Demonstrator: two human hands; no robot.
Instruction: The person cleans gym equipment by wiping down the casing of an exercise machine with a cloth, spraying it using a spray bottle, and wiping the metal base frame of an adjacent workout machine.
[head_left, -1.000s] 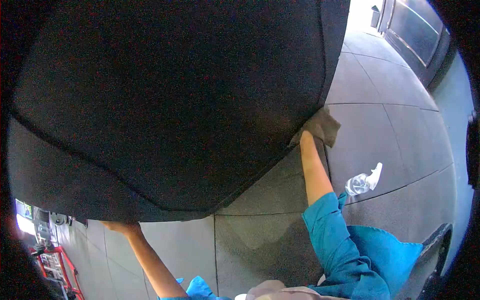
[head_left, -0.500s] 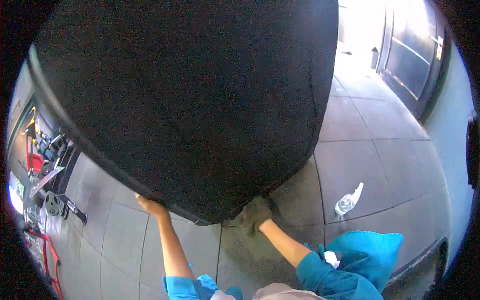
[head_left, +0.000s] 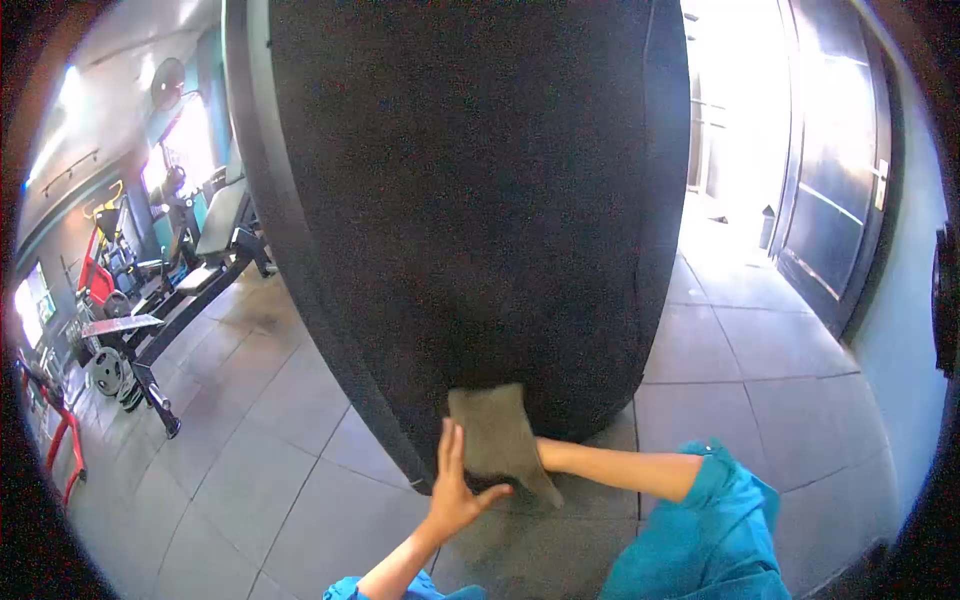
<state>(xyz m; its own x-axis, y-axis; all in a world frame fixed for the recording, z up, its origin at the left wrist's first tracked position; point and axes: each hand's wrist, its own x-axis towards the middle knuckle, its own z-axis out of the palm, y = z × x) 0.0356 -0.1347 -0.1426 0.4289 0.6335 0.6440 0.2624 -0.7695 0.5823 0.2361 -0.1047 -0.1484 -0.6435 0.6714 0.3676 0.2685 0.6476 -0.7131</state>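
Note:
A tall black fabric-covered panel (head_left: 470, 200) fills the middle of the view. Against its lower part lies a grey-brown cloth (head_left: 495, 430), which covers most of my right hand (head_left: 545, 455); the fingers are hidden beneath it. My left hand (head_left: 462, 490) is just left of the cloth, fingers stretched up and thumb spread toward the cloth's lower edge. Nothing shows in its grasp. Whether its fingertips touch the cloth or the panel is hard to tell.
Gym benches (head_left: 222, 225), weight plates (head_left: 106, 370) and a red-framed machine (head_left: 68, 440) stand at the left. On the right are a dark door (head_left: 830, 150), a bright doorway and a pale wall (head_left: 900, 260). Grey tiles (head_left: 250, 470) cover the floor.
The panel now looks more upright, and more of the room shows at left. My left hand has left the panel's lower left edge and moved right, beside the cloth, which now lies spread on the panel.

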